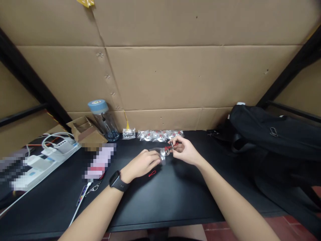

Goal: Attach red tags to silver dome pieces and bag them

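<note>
My left hand, with a dark watch on its wrist, has its fingers bent over the edge of a clear plastic bag low over the table. A shiny silver disc shows at the bag, between my two hands. On the right, my right hand pinches a small metal disc, seen nearly edge-on, with red cord around the fingertips. Whether this cord joins the silver disc, I cannot tell. A loose red cord loop lies on the black table just below my left fingers.
Several bagged silver discs with red cords line the table's back, beside a small clear packet. Leftward are a blue-lidded bottle, an open cardboard box, a power strip and keys. A black backpack fills the right.
</note>
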Motion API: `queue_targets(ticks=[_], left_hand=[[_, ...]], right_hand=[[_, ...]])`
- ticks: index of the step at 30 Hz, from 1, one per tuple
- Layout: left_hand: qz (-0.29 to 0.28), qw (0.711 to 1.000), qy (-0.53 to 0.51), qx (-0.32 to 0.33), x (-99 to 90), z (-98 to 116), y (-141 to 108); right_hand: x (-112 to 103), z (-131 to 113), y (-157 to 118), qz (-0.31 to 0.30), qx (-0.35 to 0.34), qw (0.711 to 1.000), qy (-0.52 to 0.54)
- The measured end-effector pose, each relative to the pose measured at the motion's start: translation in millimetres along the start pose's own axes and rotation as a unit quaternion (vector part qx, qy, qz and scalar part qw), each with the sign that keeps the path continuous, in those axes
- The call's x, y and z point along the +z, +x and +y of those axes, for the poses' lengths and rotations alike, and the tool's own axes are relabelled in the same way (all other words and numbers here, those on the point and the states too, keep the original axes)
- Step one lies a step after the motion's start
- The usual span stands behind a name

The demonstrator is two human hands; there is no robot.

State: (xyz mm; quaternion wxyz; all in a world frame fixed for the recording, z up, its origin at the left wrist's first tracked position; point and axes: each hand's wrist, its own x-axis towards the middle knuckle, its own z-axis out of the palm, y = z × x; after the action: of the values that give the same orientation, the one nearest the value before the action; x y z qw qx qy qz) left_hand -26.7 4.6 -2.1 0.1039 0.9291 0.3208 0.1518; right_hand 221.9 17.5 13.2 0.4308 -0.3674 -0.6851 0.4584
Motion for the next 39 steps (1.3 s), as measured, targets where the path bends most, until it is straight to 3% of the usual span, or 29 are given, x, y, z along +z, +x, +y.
queue_targets(ticks=[7, 13, 19, 25, 29, 39], left_hand=[[0.009, 0.999, 0.039, -0.027, 11.8, -18.9, -5.4], [-0.002, 0.997, 0.069, -0.044, 12.6, -16.2, -7.3], [0.003, 0.995, 0.092, -0.042, 9.7, -8.1, -5.1], [-0.018, 0.998, 0.053, -0.016, 6.2, -3.5, -5.7], [-0.027, 0.999, 0.038, 0.010, 5.2, -4.5, -9.4], [-0.010, 0.997, 0.079, 0.004, 9.2, 0.8, -9.9]], right_hand=[[2.4, -2.7, -4.6, -0.061, -0.007, 0.983, -0.171], [-2.1, -6.5, -5.4, -0.083, -0.043, 0.946, -0.312], [-3.3, -8.3, -5.9, -0.107, -0.033, 0.935, -0.336], [0.8, -7.5, -8.9, -0.144, -0.018, 0.917, -0.372], [2.3, -7.3, -11.5, -0.132, -0.006, 0.902, -0.410], [8.3, -5.7, -11.7, -0.110, 0.011, 0.890, -0.442]])
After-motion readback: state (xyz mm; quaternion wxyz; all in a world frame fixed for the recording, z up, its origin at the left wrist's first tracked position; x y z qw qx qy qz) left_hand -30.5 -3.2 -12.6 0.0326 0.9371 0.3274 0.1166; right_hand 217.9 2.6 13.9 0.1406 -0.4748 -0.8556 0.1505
